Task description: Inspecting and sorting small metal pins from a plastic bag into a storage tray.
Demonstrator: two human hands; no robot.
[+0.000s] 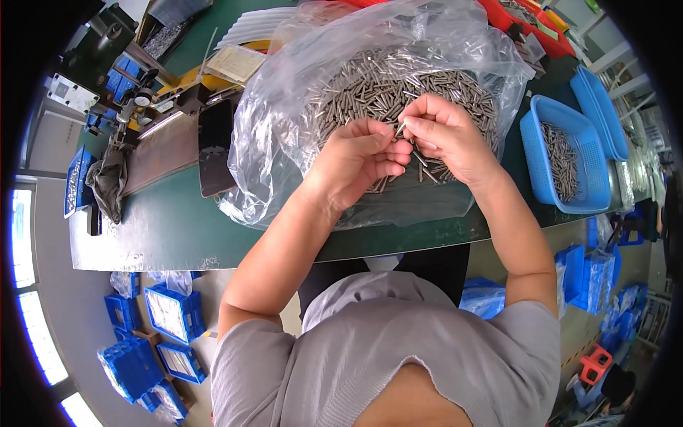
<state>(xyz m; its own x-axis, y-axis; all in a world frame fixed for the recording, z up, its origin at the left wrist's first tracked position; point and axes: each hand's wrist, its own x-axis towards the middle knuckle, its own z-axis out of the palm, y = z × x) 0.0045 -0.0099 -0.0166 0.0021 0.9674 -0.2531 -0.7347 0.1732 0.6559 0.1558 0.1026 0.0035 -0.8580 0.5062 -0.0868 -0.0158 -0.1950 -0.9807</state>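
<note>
My two hands meet over a large clear plastic bag (274,142), which is spread open on the table. A heap of small metal pins (370,89) lies in it. Between finger and thumb of my right hand (448,135) is one slim metal pin (401,129). The fingertips of my left hand (356,153) come right up beside that pin, thumb and forefinger pressed together. Whatever these left fingers pinch is too small to make out. The other left fingers are loosely curled, and more pins lie beneath both hands.
A blue basket (597,192) with more pins stands at the right, beside another blue basket (594,107). Left of the bag lies a dark flat device (215,146) near a bench machine (135,92). Red trays (551,39) sit at the back right. Blue crates (174,313) stand on the floor.
</note>
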